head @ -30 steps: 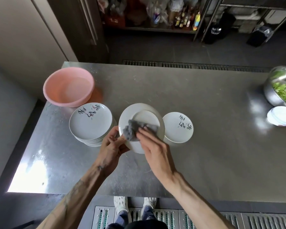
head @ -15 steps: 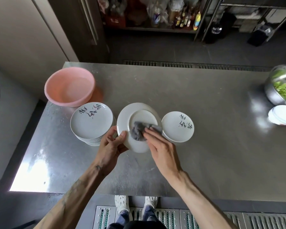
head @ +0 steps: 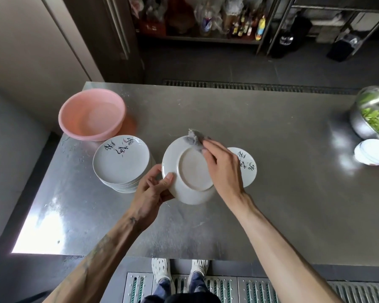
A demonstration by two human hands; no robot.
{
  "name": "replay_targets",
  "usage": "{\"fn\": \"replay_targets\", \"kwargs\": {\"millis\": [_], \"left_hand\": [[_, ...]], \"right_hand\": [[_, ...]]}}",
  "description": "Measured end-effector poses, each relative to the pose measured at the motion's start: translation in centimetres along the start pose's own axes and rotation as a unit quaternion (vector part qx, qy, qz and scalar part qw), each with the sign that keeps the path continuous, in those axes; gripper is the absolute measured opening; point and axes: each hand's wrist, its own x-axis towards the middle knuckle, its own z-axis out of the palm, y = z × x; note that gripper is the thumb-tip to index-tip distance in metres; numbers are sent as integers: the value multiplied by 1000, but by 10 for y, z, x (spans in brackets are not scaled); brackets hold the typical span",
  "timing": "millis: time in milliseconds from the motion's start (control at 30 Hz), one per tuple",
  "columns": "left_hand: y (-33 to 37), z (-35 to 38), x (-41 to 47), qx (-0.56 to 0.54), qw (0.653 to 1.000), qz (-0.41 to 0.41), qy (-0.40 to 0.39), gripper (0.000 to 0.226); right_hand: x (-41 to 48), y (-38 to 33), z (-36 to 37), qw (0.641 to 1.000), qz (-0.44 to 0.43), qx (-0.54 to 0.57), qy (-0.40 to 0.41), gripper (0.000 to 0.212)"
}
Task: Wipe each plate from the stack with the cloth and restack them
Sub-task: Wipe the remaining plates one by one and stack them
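now left hand [head: 150,193] holds plate [head: 189,171]; right hand [head: 222,169] presses cloth [head: 194,139]

Held plate [head: 190,171]: being kept above the surface [head: 271,182], tilted, underside facing up.
Left hand [head: 151,189]: gripping the held plate's left rim.
Cloth [head: 195,138]: lying over the held plate's far rim, with the right hand [head: 221,167] holding it there.
Plate stack [head: 120,162]: sitting on the surface just left of the held plate.
Single plate [head: 247,169]: lying just right of the held plate, partly behind the right hand.
Basin [head: 90,114]: standing behind and left of the held plate, beyond the plate stack.
Bowl [head: 363,119]: standing well right of the held plate, with small dishes [head: 372,152] sitting in front of it.
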Motion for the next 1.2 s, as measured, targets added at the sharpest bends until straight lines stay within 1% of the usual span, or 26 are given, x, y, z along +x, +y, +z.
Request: {"fn": "replay_targets", "kwargs": {"millis": [67, 100, 167, 200, 267, 333, 433, 467, 533, 567, 600, 700, 733, 833, 900, 967, 1067, 1133, 1200], "left_hand": [[1, -1, 1, 9, 1000, 8, 9, 32], [0, -2, 2, 9, 1000, 10, 12, 32], [-2, -5, 2, 3, 1000, 11, 20, 32], [-4, -7, 2, 1, 1000, 10, 23, 31], [-10, -11, 1, 1, 1000, 4, 21, 29], [-14, -11, 0, 0, 1000, -1, 17, 26], [-14, -8, 2, -9, 1000, 11, 16, 25], [-11, -6, 3, -12, 1000, 16, 18, 27], [-6, -3, 6, -16, 999, 27, 28, 27], [-4, -2, 8, -18, 999, 31, 35, 26], [-2, -1, 10, -19, 998, 35, 42, 23], [0, 2, 14, -30, 997, 43, 62, 17], [0, 3, 14, -34, 996, 42, 64, 17], [-2, 4, 13, -41, 996, 41, 66, 18], [-4, 7, 12, -46, 996, 42, 66, 15], [-6, 12, 12, -48, 995, 45, 71, 11], [-10, 17, 14, -68, 993, 44, 82, 15], [-10, 19, 14, -83, 992, 44, 81, 23], [-10, 19, 14, -87, 992, 46, 83, 30]], "right_hand": [[-2, 6, -1, 998, 57, 5, 9, 11], [-8, 7, -1, 997, 80, 4, 14, 10], [-29, 8, 0, 994, 110, 13, 24, 17], [-41, 6, -1, 994, 110, 18, 25, 20], [-52, 4, -3, 995, 97, 20, 21, 17], [-41, 10, -5, 994, 107, 19, 18, 15], [-16, 17, -7, 992, 125, 13, 18, 29], [-14, 18, -6, 991, 127, 12, 27, 30], [-27, 14, -2, 990, 135, -3, 50, 24], [-40, 10, 2, 989, 135, -8, 62, 17], [-54, 4, 7, 990, 124, -13, 67, 10], [-83, -6, 21, 996, 64, -7, 66, 19], [-81, -5, 22, 996, 61, 5, 68, 20], [-61, 8, 21, 987, 135, 10, 88, 12], [-56, 9, 21, 982, 155, 13, 104, 16], [-67, -4, 29, 985, 132, 20, 105, 18], [-90, -25, 49, 995, 64, 13, 81, 28], [-89, -30, 58, 996, 37, 19, 81, 31], [-81, -31, 62, 996, 30, 24, 80, 32]]}}
